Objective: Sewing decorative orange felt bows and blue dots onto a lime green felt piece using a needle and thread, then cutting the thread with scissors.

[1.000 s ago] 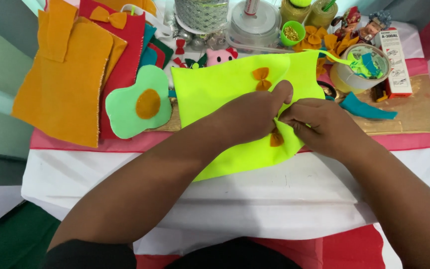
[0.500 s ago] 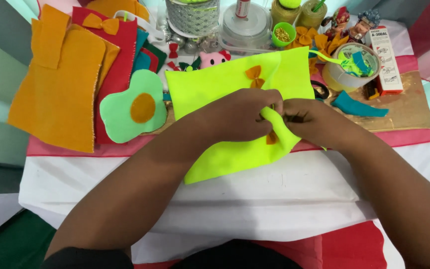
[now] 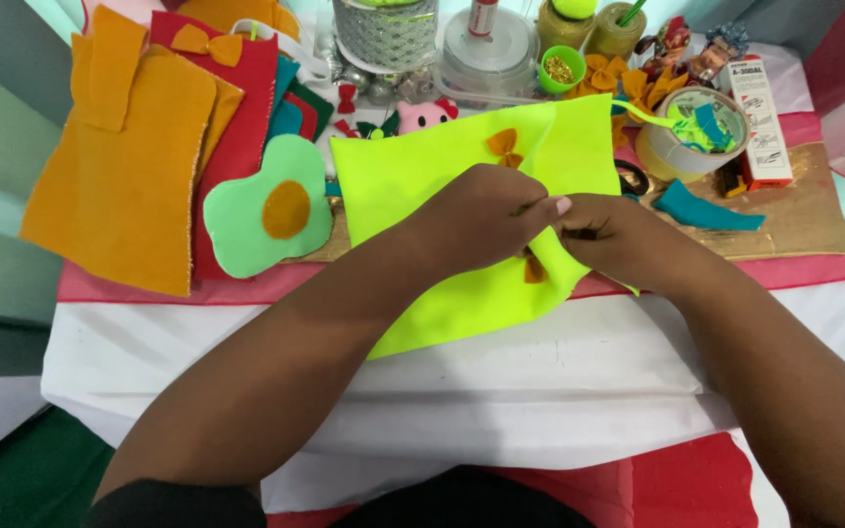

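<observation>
**Yellow-green felt held between two hands**

Head view: Felt of a bright yellow-green colour, one sheet (image 3: pixel 442 186), lies on the table (image 3: pixel 540 391), a little turned, so that its long axis runs from the far right corner down toward the near left. Both hands meet over its right half. The left hand (image 3: pixel 476 220) comes from the left with the fingers curled and closed, and it seems to pinch the felt at the fold where the right edge is lifted. The right hand (image 3: pixel 618 240) comes from the right, also closed, fingertips against those of the left; a small dark thing shows between the fingers, but I cannot tell what it is. The two hands are touching, and the sheet is directly under them, so neither hand is nearer than the other.

The sheet is flat, soft and without pattern. An orange bow (image 3: pixel 503 147) sits on it near the far edge, just beyond the left hand. A second orange piece (image 3: pixel 534 269) shows under the hands, half hidden.

To the left lie a pale green shape (image 3: pixel 246 225) with an orange centre, and further left a big orange sheet (image 3: pixel 119 186) on a red one (image 3: pixel 246 108). At the far right stands a bowl (image 3: pixel 659 147) with scraps.
</observation>
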